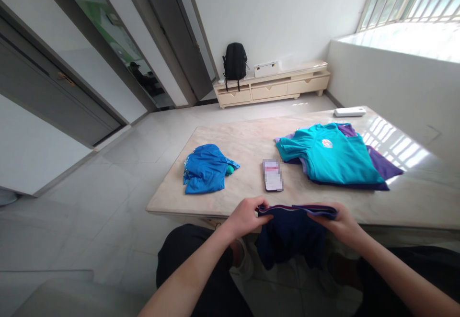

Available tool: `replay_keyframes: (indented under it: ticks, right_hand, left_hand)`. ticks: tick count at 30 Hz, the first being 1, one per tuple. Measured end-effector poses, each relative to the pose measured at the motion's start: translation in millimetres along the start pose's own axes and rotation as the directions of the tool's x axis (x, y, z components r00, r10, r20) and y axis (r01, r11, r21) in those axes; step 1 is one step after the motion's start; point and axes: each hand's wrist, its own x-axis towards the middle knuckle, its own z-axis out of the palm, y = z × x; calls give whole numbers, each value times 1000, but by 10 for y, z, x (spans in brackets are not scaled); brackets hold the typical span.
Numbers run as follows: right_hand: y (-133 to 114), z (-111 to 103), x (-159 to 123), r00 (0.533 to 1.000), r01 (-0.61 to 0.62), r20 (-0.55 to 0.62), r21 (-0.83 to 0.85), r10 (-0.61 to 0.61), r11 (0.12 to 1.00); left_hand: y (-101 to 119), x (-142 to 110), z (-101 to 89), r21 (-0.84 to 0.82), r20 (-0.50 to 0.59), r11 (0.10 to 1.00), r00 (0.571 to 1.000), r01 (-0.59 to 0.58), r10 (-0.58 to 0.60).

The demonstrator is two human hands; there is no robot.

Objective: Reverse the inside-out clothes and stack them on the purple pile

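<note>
My left hand and my right hand each pinch one end of the waistband of a dark blue garment, which hangs down between them just below the near edge of the marble table. Both hands are closed on the fabric. On the table ahead lies a phone. To its right a teal shirt lies flat on a stack of purple clothes. A crumpled blue garment sits at the table's left.
A white remote-like device lies at the table's far right edge. Beyond the table a low cream cabinet carries a black backpack and a white box. Grey doors line the left wall.
</note>
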Motion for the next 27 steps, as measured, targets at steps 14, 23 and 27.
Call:
replay_keyframes:
  ticks: [14,23,27]
  right_hand:
    - [-268,-46,-395,992,-10,-124,-256,-23,967]
    - [-336,115,-752,963,-115,-266,-265,42,957]
    - [-466,158,-788,947,-90,-321,-297,-10,951]
  left_hand:
    - [332,-519,350,-423,-379,906,914,-33,-144]
    - [394,-798,606,-614,-321,788,925,-39,-204]
    - [284,-717,828,-687,-414,725,851,-58,-324]
